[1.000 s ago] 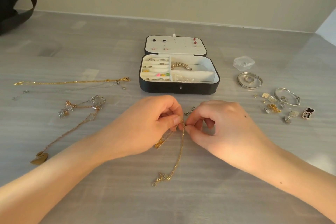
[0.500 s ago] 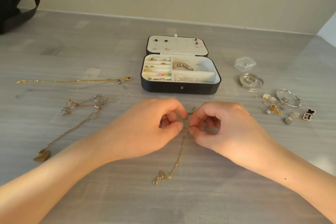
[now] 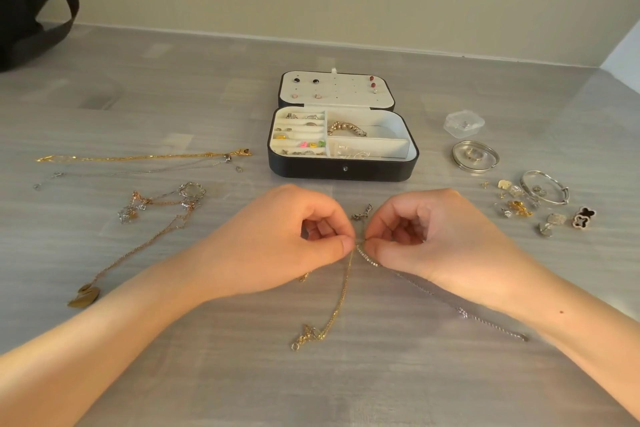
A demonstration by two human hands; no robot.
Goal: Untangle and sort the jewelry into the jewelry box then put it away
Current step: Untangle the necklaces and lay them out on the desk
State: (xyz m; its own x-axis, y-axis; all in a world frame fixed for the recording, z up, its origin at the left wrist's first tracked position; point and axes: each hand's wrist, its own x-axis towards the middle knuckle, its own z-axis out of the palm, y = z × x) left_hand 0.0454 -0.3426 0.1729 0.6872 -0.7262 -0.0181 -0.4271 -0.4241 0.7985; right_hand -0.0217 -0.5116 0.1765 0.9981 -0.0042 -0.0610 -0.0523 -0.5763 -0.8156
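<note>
Just the head view here. Both hands are low and centre over the grey wood-grain table [image 3: 346, 388], just in front of the black jewelry box with the white lining [image 3: 343, 173], which sits open with its lid [image 3: 336, 94] laid back.

The left hand [image 3: 277, 243] has thumb and forefinger pinched tight on the thin gold chain [image 3: 341, 298], other fingers curled in. That chain runs from the pinch toward the camera and ends in a small clasp bunch on the table. The right hand [image 3: 426, 239] is doing the same pinch on the silver chain [image 3: 450, 303], which trails off under the right wrist. The two pinches nearly touch, and a short chain tail [image 3: 362, 212] pokes up between them. Can't tell which chain it belongs to.

Inside the box there's a gold beaded bracelet [image 3: 346, 129] in the back right compartment, rings in the left slots, some little coloured hearts [image 3: 311, 144], and stud earrings pinned in the lid.

Left of the box are a long gold necklace [image 3: 138, 158], a fine silver one [image 3: 138, 172] just beside it, and a rose-gold tangle [image 3: 162, 201]. On the right are a small clear plastic case [image 3: 464, 123], a round glass dish holding a ring [image 3: 460, 163], a silver bangle [image 3: 526, 180] and loose charms, with a black bag [image 3: 20, 10] in the far left corner.
</note>
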